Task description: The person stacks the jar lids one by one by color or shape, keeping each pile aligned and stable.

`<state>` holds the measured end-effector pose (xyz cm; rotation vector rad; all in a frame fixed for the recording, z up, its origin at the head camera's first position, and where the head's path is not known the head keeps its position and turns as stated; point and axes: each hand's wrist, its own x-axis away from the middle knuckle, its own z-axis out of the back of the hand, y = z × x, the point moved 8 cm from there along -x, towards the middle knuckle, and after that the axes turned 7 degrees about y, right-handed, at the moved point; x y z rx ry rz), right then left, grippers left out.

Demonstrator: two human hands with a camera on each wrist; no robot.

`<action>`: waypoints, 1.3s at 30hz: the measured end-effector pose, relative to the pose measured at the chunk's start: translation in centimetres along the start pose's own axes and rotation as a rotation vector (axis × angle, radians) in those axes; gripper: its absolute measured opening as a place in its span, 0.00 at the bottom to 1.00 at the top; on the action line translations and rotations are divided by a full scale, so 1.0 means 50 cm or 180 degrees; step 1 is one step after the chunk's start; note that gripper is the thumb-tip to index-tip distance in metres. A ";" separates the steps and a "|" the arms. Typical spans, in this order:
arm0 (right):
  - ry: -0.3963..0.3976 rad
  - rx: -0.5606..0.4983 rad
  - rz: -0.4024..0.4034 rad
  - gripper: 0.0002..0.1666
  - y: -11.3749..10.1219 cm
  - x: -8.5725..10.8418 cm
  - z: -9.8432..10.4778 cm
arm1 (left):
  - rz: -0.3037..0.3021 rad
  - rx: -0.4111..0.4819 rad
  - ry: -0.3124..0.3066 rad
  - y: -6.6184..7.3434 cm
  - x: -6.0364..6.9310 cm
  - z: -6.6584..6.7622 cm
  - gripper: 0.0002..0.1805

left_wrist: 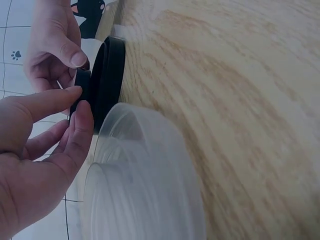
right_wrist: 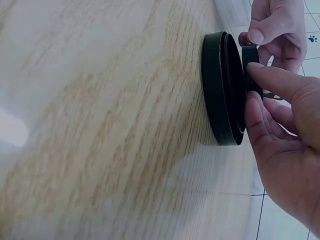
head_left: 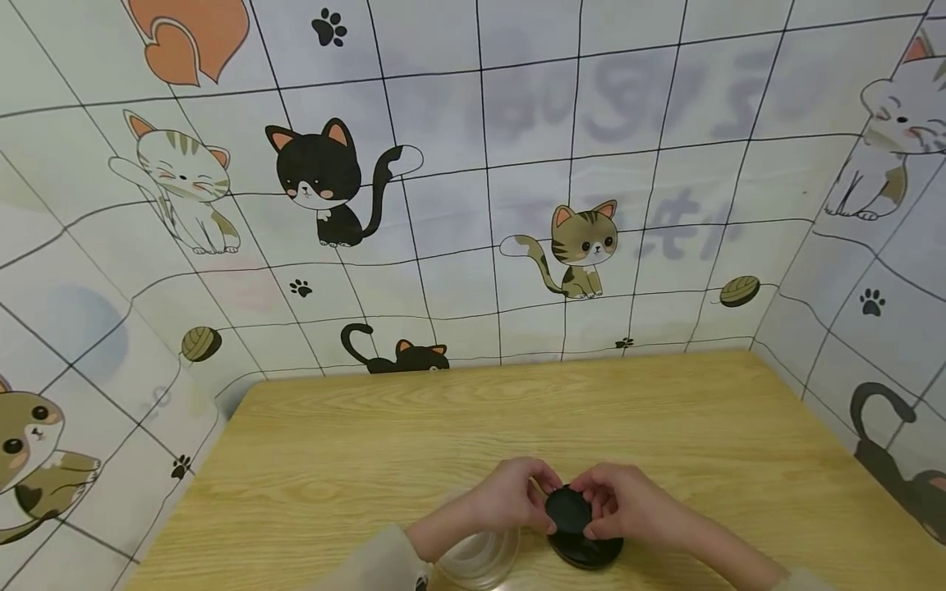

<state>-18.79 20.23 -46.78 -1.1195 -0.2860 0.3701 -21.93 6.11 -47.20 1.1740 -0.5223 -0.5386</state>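
Observation:
Both hands hold a small round black lid (head_left: 567, 510) between them by its edge. My left hand (head_left: 508, 497) pinches its left side with thumb and fingers, and my right hand (head_left: 630, 505) pinches the right side. Right beneath it a larger black lid (head_left: 589, 555) lies on the table, hollow side up, with an inner rim (right_wrist: 234, 82) showing inside it. In the right wrist view the small lid sits at the larger one's opening; whether they touch I cannot tell. Clear plastic containers (left_wrist: 150, 175), round and nested, stand beside the lids, under my left forearm.
A wood-grain table (head_left: 414, 435) carries everything, its far edge meeting a wall covering (head_left: 458, 205) printed with cartoon cats and grid lines. Similar covering rises along the left and right sides.

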 end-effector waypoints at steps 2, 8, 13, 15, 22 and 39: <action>-0.0009 0.0001 0.0011 0.28 0.000 0.003 -0.001 | -0.0020 -0.0035 -0.0020 0.003 0.002 -0.003 0.22; -0.0077 -0.0029 0.0055 0.28 0.003 0.007 -0.006 | -0.0031 -0.0151 -0.0044 0.008 0.005 -0.009 0.21; -0.0137 0.0021 0.0107 0.27 0.005 0.009 -0.013 | -0.0054 -0.0274 -0.0072 0.007 0.004 -0.014 0.21; -0.0152 0.0066 0.0122 0.27 0.005 0.009 -0.015 | -0.0068 -0.0310 -0.0101 0.005 0.003 -0.016 0.22; -0.0135 0.0250 0.0238 0.26 -0.001 0.009 -0.017 | -0.0076 -0.0379 -0.0129 0.002 -0.001 -0.019 0.21; -0.0029 0.0344 0.0178 0.27 -0.011 0.011 0.009 | -0.0254 -0.0179 0.0007 0.005 0.003 0.039 0.21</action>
